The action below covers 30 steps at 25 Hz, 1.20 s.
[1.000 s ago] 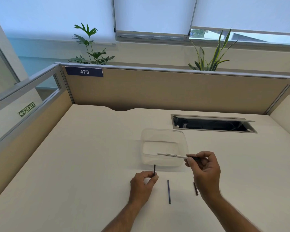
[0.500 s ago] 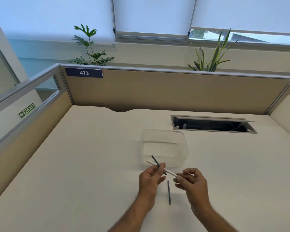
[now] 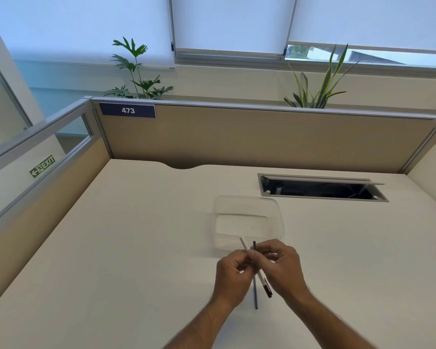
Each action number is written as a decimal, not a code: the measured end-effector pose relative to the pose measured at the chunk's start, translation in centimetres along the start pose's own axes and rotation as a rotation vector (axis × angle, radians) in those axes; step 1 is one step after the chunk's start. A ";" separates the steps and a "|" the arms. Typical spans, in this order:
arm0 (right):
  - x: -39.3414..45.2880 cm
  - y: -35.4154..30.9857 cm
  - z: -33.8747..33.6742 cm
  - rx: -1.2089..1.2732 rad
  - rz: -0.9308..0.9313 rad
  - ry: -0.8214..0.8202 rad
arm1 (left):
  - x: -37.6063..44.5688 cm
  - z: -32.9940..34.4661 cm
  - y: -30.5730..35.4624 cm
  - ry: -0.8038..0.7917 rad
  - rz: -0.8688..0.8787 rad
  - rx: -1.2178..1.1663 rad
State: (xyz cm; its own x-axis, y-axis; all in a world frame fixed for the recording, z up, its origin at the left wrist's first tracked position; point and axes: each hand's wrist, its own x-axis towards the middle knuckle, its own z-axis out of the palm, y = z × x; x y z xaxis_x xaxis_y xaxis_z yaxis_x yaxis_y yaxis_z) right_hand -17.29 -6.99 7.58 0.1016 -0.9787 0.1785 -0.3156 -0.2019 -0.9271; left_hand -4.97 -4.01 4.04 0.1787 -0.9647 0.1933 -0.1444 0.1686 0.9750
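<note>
My left hand point(image 3: 233, 269) and my right hand point(image 3: 282, 267) meet just in front of a clear plastic container point(image 3: 277, 210), which holds nothing. A white pen point(image 3: 244, 244) with a dark lower end runs slanted between the hands, and my right hand grips it. A short dark stick point(image 3: 254, 244) pokes up beside the pen, pinched in my left fingers. The fingers of both hands crowd together, so the exact contacts are hidden. A second thin dark stick point(image 3: 256, 297) lies on the desk point(image 3: 136, 248) below the hands.
An open cable hatch point(image 3: 322, 188) is sunk into the desk at the back right. Beige partition walls point(image 3: 237, 139) close the back and left sides, and two plants stand behind them. Bare desk surface spreads to the left and right of the hands.
The hands have come together: the right brought the white pen in from the right, the left lifted the short dark stick. The pen swung from lying crosswise to nearly upright.
</note>
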 end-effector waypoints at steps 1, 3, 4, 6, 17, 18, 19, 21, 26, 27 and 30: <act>0.1 -0.1 0.0 0.011 -0.003 -0.007 | 0.1 -0.1 0.0 0.003 0.014 0.007; 0.7 -0.5 -0.1 0.043 -0.018 -0.004 | 0.3 -0.6 -0.1 0.026 0.028 0.010; 1.3 -0.7 -0.3 0.050 -0.033 0.007 | 0.4 -0.9 -0.2 0.050 0.027 0.018; 3.1 -0.9 -0.6 -0.026 -0.093 0.021 | 0.6 -1.4 -0.5 0.096 0.021 0.053; 11.9 0.4 -0.6 -0.952 -0.472 -0.266 | 0.3 -2.1 -0.8 0.195 -0.077 0.040; 12.1 0.3 -0.7 -0.960 -0.484 -0.251 | 0.3 -2.2 -0.9 0.194 -0.088 0.040; 12.1 0.2 -0.8 -0.962 -0.495 -0.230 | 0.3 -2.3 -1.0 0.190 -0.098 0.045; 11.6 0.0 -1.0 -0.935 -0.505 -0.186 | 0.4 -2.4 -1.3 0.190 -0.110 0.066; 8.6 -0.3 -1.4 -0.776 -0.473 -0.118 | 0.5 -2.4 -1.6 0.218 -0.120 0.080; 7.9 -0.3 -1.3 -0.750 -0.459 -0.118 | 0.5 -2.4 -1.6 0.219 -0.118 0.083; 5.8 0.3 -1.1 -0.678 -0.308 -0.143 | 0.6 -2.3 -1.7 0.219 -0.117 0.088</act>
State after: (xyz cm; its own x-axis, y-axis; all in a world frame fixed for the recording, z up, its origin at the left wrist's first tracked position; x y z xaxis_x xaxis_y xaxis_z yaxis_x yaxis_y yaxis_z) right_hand -17.85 -12.74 8.68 0.3857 -0.8694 0.3090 -0.7596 -0.4893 -0.4285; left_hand -2.37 -4.36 2.77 0.4041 -0.9083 0.1083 -0.1927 0.0312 0.9808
